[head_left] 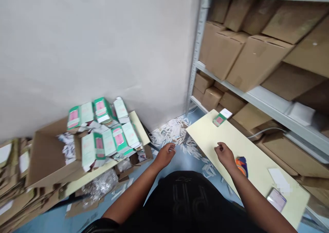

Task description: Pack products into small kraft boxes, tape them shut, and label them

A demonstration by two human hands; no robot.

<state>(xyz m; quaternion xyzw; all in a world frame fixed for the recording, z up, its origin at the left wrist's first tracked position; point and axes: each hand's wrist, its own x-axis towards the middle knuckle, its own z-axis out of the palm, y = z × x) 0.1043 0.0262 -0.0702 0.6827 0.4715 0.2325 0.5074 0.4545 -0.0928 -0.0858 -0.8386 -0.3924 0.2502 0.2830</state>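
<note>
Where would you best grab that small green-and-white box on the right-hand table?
Probably by the long sides of the box's green body, with the right hand coming from above and the wearer's side. It seems to lie flat near the table's far end, its white end pointing away from that hand.

Indoor light, medium bright, even, source out of view. Shelf [273,97] has deep shade between its levels. Wall [102,48] left of shelf: flat pale grey, softly lit. Table [217,137] in front of shelf brighter; phone [276,200] on it has pale sheen, pixelated patch [283,188] alongside. Green boxes [119,138] left of shelf: print blurred, unreadable. Wide-angle stretch; cartons [15,202] far left of shelf smeared.
</note>
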